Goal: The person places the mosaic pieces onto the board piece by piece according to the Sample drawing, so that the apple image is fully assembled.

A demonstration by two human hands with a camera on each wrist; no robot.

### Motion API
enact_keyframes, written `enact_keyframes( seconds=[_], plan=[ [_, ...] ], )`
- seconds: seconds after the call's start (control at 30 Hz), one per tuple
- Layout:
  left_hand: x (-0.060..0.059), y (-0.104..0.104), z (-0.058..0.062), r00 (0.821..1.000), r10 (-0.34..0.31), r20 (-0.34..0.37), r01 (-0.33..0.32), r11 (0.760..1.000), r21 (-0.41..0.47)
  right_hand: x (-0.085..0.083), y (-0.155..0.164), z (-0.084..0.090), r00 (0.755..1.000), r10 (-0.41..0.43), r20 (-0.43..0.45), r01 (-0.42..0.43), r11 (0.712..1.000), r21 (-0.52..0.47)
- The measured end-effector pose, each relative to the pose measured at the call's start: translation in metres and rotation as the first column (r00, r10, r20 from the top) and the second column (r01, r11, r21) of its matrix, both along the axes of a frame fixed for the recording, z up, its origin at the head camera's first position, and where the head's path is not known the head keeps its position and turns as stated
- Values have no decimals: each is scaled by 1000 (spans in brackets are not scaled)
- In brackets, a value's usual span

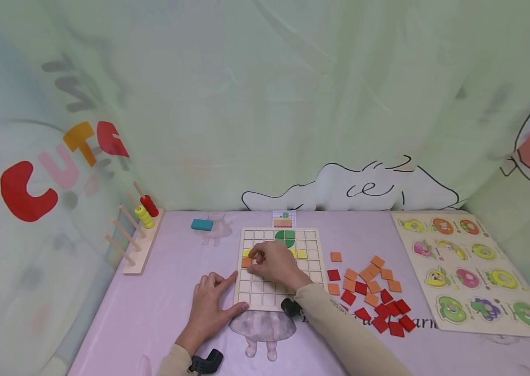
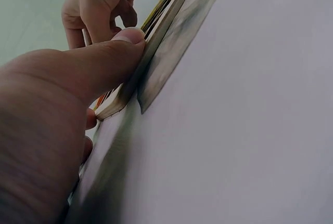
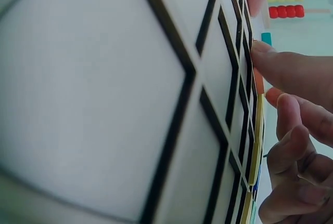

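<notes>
A wooden grid board point(image 1: 255, 298) lies on the table. My left hand point(image 1: 210, 305) rests at its near left corner, fingers spread, the thumb point(image 2: 117, 52) against the front edge and the index finger at the left edge. Over the board's left side, my right hand point(image 1: 275, 262) pinches an orange square tile point(image 1: 246, 262) between thumb and index finger, at a cell of the left column. The tile also shows in the right wrist view, beside the thumb point(image 3: 289, 70). Yellow tiles point(image 1: 301, 254) lie in the row behind, partly covered by my right hand. Green rounded tiles point(image 1: 285, 238) fill cells near the back.
A small pattern card point(image 1: 284, 219) touches the board's far side. Loose orange tiles point(image 1: 378, 261) and red tiles point(image 1: 380, 324) lie scattered to the right. Beyond them is a fruit puzzle board point(image 1: 444, 245). At the left stand a peg rack with beads point(image 1: 134, 269) and a teal block point(image 1: 202, 225).
</notes>
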State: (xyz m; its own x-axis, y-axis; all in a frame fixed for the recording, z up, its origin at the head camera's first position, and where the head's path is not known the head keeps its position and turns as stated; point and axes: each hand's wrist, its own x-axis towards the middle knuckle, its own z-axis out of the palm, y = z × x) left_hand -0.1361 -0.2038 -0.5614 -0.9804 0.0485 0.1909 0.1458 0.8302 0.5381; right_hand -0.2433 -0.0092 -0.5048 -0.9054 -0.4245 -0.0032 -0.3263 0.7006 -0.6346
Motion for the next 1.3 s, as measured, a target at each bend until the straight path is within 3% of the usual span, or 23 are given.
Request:
enact_keyframes(
  seconds=[0.63,0.97,1.3],
  plan=[
    [2,0,-1,1000,-2,-15,2,1000,-11,-5,-4,-8,999,38,-35,-37,999,18],
    [2,0,-2,1000,-7,-25,6,1000,-14,-4,-7,-7,994,53,-92,-48,997,54],
    [1,0,-1,1000,-6,-20,5,1000,-24,-4,-10,-1,996,33,-86,-32,999,20]
  ],
)
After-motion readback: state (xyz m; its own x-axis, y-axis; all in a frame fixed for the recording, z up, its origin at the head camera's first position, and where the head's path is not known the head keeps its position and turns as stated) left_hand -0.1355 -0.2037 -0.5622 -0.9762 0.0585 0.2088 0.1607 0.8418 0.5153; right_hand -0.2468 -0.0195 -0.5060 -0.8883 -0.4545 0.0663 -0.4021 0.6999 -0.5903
